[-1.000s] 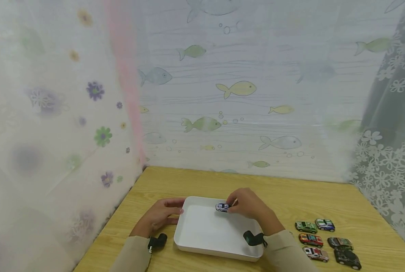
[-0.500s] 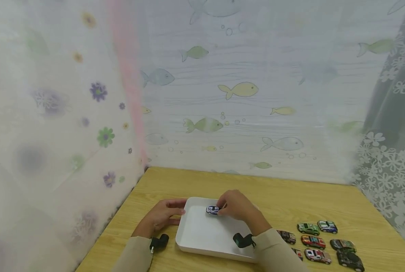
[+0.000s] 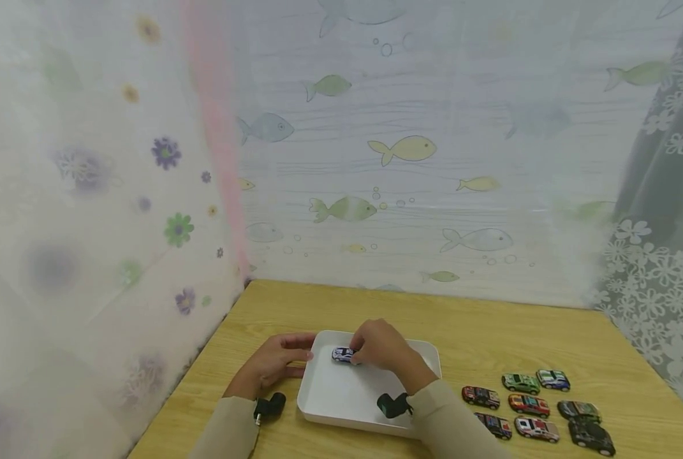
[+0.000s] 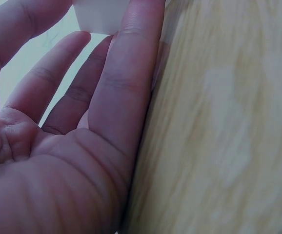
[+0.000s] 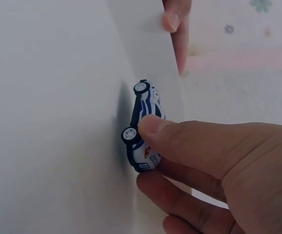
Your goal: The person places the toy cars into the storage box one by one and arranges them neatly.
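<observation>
A white and blue toy car (image 3: 343, 354) is pinched between the thumb and fingers of my right hand (image 3: 380, 346), just over the floor of a white tray (image 3: 341, 398) near its far left corner. Seen from the right wrist, the thumb presses the side of the toy car (image 5: 148, 109) and its wheels face the tray floor; whether they touch it I cannot tell. My left hand (image 3: 272, 362) holds the tray's left side, its thumb on the rim and the other fingers outside. Close up, the left hand (image 4: 82, 117) lies along the wooden tabletop, a white tray corner (image 4: 99, 17) at its fingertips.
Right of the tray, several toy cars stand grouped on the wooden table (image 3: 490, 331), among them a green car (image 3: 520, 383), a red one (image 3: 528, 405) and a black one (image 3: 591, 437). Patterned curtains (image 3: 410, 210) hang behind and to the left.
My right hand has moved left across the tray with the toy car, uncovering more toy cars right of the tray. The left hand stays at the tray's left side.
</observation>
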Demonstrator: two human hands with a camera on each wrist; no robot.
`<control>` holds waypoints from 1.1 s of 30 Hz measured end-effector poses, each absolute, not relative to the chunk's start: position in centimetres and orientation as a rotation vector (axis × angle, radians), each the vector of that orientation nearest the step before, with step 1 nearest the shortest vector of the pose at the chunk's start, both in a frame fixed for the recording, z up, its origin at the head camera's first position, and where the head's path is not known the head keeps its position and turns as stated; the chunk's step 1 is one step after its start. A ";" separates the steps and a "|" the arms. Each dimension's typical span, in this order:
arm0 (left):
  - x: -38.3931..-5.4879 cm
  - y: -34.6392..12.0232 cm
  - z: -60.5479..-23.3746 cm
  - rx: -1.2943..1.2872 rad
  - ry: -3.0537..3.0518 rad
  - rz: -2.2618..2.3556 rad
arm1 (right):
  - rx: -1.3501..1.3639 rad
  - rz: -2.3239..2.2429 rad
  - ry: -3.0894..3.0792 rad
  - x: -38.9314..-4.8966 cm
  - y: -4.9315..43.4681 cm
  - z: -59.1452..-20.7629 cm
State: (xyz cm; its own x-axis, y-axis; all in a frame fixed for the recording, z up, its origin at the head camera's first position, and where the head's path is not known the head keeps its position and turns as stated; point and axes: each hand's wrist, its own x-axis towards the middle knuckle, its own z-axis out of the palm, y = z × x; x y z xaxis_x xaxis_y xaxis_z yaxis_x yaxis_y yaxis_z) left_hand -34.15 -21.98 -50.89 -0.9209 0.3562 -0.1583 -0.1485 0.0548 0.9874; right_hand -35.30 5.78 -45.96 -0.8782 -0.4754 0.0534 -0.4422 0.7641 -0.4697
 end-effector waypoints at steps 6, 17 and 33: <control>-34.2 -22.0 -51.0 0.197 1.979 1.925 | -0.731 -0.776 2.882 -35.3 5.0 -46.2; -34.1 -22.0 -50.8 0.196 1.977 1.932 | -0.706 -0.754 2.911 -35.2 4.5 -46.6; -33.8 -21.8 -50.4 0.164 1.969 1.937 | -0.610 -0.748 2.952 -34.8 4.0 -47.1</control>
